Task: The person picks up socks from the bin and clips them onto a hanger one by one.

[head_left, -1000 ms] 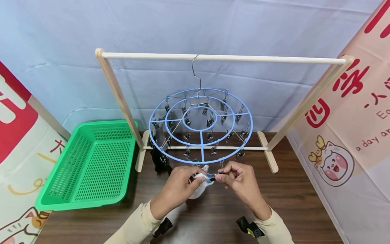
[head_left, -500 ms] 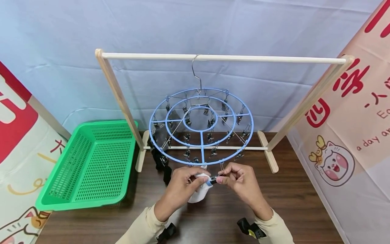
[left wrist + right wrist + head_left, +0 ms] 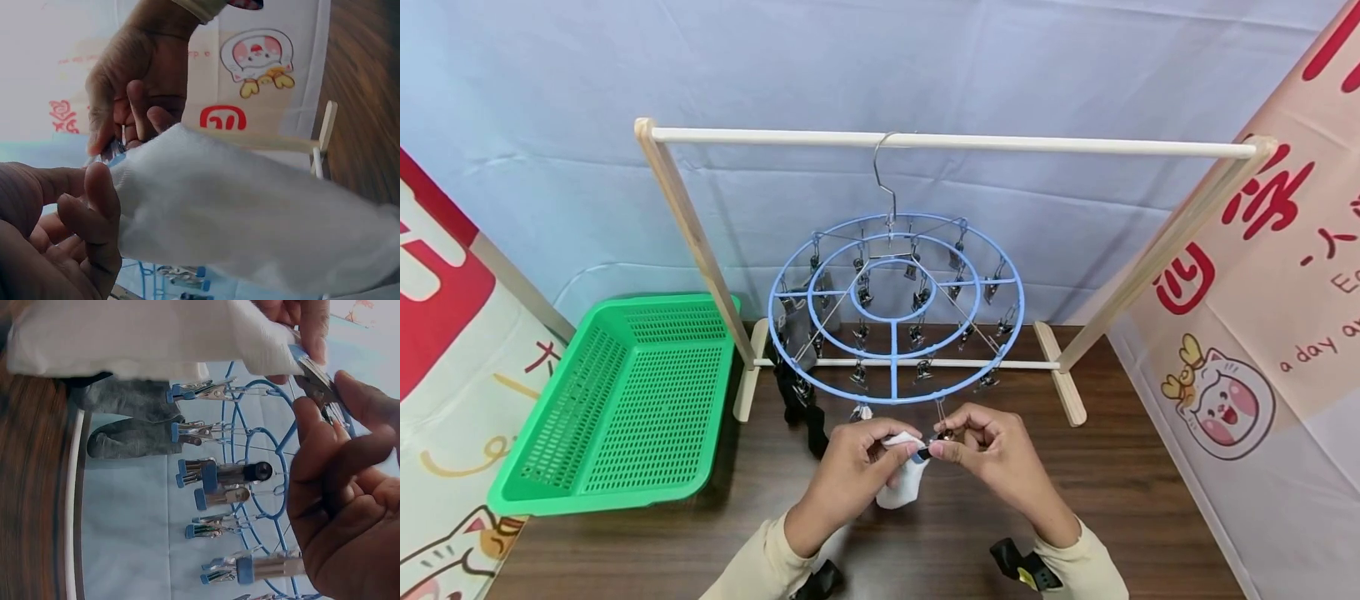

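A small white cotton sock (image 3: 901,477) is held up to a metal clip (image 3: 942,432) at the front edge of the round blue plastic peg hanger (image 3: 895,308).

The sock, soft and fine-knit with its cuff raised and its toe hanging down, is pinched at the cuff by the left hand (image 3: 853,471). The clip, dangling just below the hanger's outer ring, is pinched between thumb and fingers of the right hand (image 3: 992,462). Dark socks (image 3: 805,408) are pegged at the hanger's left side.
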Demonstrator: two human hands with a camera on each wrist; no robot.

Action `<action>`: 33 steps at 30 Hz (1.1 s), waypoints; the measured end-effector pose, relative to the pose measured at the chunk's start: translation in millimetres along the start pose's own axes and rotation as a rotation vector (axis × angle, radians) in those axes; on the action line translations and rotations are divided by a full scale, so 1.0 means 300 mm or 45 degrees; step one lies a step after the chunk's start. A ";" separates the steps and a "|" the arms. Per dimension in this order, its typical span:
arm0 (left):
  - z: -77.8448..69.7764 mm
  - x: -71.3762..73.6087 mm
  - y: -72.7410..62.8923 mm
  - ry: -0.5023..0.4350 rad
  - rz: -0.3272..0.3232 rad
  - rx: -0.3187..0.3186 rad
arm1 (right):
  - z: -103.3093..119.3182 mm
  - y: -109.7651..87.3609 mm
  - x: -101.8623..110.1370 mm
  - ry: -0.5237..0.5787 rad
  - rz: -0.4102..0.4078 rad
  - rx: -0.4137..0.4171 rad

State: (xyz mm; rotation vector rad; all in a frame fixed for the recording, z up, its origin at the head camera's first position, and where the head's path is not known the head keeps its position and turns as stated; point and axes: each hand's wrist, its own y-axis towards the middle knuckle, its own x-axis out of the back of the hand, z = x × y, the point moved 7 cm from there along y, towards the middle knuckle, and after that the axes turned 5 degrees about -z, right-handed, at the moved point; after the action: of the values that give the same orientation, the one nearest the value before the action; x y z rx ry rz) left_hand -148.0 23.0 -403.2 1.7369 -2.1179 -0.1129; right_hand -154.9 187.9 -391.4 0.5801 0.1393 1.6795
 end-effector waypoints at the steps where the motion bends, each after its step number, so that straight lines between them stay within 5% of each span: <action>1: -0.004 0.003 -0.002 0.046 -0.020 -0.036 | -0.005 -0.001 -0.001 0.006 0.004 -0.022; 9: -0.022 0.036 -0.028 0.257 -0.180 -0.245 | -0.031 -0.009 -0.001 0.071 -0.013 -0.046; 21: -0.001 0.095 -0.052 0.108 -0.232 -0.232 | -0.068 -0.016 0.011 0.097 -0.043 -0.077; 33: -0.048 0.198 -0.078 0.164 -0.353 -0.244 | -0.121 -0.024 0.009 0.104 -0.063 -0.122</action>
State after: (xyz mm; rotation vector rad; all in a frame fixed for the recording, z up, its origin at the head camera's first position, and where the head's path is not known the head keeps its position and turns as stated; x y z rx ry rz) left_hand -130.2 -36.4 -382.5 1.8569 -1.7081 -0.2644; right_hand -165.0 200.2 -424.9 0.4331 0.1303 1.6528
